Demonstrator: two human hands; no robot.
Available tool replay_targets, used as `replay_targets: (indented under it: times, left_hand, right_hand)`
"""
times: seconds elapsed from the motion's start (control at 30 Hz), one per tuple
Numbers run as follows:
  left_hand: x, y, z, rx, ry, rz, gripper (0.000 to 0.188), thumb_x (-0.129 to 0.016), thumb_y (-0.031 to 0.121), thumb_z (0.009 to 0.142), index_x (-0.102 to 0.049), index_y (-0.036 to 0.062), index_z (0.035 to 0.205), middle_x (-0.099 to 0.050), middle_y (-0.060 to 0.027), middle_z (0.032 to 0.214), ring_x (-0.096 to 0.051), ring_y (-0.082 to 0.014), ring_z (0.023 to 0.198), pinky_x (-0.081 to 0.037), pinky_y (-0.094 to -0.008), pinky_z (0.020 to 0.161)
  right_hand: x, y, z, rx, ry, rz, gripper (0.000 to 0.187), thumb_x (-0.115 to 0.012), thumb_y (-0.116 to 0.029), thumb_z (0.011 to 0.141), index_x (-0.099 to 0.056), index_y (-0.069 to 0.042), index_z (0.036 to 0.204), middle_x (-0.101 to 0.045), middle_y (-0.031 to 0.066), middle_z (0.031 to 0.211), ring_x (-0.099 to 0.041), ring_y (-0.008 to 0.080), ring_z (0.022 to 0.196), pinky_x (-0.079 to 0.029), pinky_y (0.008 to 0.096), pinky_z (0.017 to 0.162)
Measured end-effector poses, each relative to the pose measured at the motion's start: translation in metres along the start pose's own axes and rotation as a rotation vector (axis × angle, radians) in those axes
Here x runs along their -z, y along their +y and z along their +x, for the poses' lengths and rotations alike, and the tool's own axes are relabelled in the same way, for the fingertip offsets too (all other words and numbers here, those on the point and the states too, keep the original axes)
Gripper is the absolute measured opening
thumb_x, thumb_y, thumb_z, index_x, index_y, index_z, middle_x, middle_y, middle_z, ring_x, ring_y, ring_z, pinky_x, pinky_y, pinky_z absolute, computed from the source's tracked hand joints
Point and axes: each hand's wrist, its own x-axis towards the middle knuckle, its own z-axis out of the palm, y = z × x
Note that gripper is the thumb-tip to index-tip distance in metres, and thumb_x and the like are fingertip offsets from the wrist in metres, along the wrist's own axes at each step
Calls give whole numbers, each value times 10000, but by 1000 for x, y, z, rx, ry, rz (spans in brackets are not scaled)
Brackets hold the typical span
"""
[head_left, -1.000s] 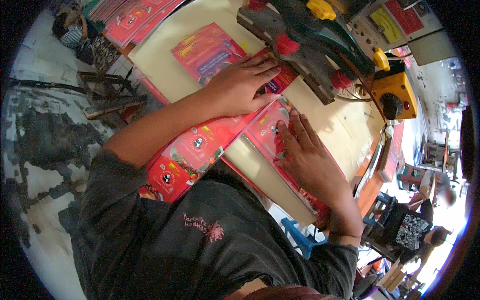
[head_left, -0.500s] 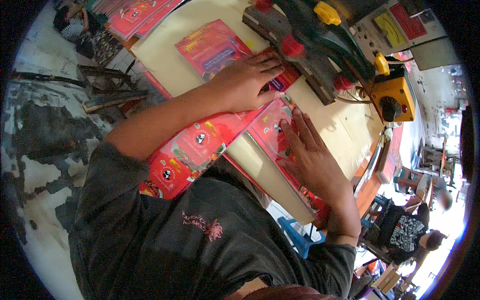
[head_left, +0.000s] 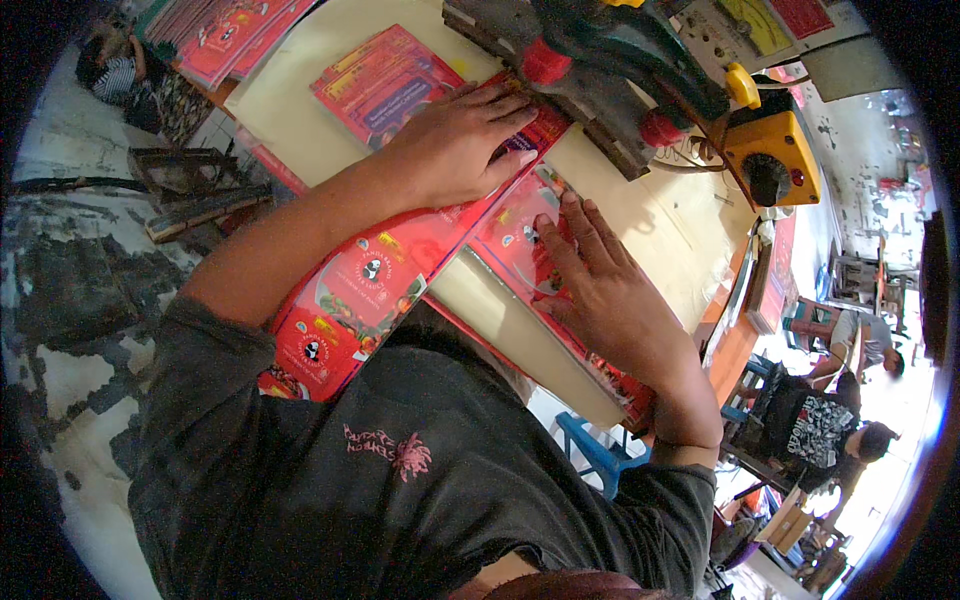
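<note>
A long red printed plastic packaging strip (head_left: 345, 300) runs diagonally over the table's near edge and down against my dark shirt. My left hand (head_left: 462, 140) lies over its upper part, fingers stretched toward the machine and thumb resting on the film. The left palm is hidden. Beside that strip is a second red printed piece of film (head_left: 512, 228), which reaches along the table edge. My right hand (head_left: 605, 285) rests flat on it with fingers spread. Just beyond my left hand sits a small pile of red printed packets (head_left: 375, 85).
Ahead stands a dark green and black machine (head_left: 625, 60) with red knobs and a long bar. A yellow box (head_left: 775, 155) with a black dial is at its right. Red packets (head_left: 235, 35) are stacked far left. A blue stool (head_left: 598, 455) is below; people sit at right.
The whole view has shifted, so the table and machine appear further up and left. Both hands stay on the red films, with little visible movement over them.
</note>
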Motion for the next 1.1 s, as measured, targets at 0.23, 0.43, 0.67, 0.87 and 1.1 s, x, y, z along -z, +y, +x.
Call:
replay_targets:
  times: [0.23,0.43,0.67,0.87,1.1]
  left_hand:
    - [-4,-2,2,19,-28,-31,550,-607,369,1024,-566,12,1441,-522,-184,1538,-430,-385,1473,-385,-485,1209]
    - [-6,1,1,37,-16,-19,553,-614,342,1018,-539,34,1472,-507,-180,1555,-417,-386,1482,-365,-478,1223]
    - [-2,4,0,54,-31,-64,544,-612,324,1017,-536,34,1470,-507,-184,1551,-417,-391,1478,-371,-491,1217]
    - [0,-1,0,21,-24,-59,524,-614,341,1019,-570,18,1429,-528,-193,1524,-438,-395,1459,-388,-498,1203]
    - [-4,-5,-1,14,-11,-71,534,-608,364,1021,-583,2,1413,-519,-196,1530,-442,-391,1457,-375,-487,1216]
  right_hand:
    - [1,-3,2,-1,7,0,791,-711,-368,952,-371,-43,1588,-268,288,1666,-288,421,1553,-308,463,1262]
    - [-1,-2,2,5,-4,-22,815,-731,-353,931,-371,-25,1584,-264,288,1667,-277,425,1556,-302,460,1267]
    - [1,1,1,8,-10,17,813,-734,-342,929,-368,-46,1592,-250,287,1674,-269,427,1559,-293,459,1272]
    - [0,-4,2,-22,-27,8,818,-728,-335,938,-345,-48,1602,-236,288,1678,-262,429,1560,-286,461,1274]
    - [-1,-5,4,-18,-27,-9,825,-723,-345,941,-335,-49,1607,-220,281,1686,-247,426,1565,-284,463,1275]
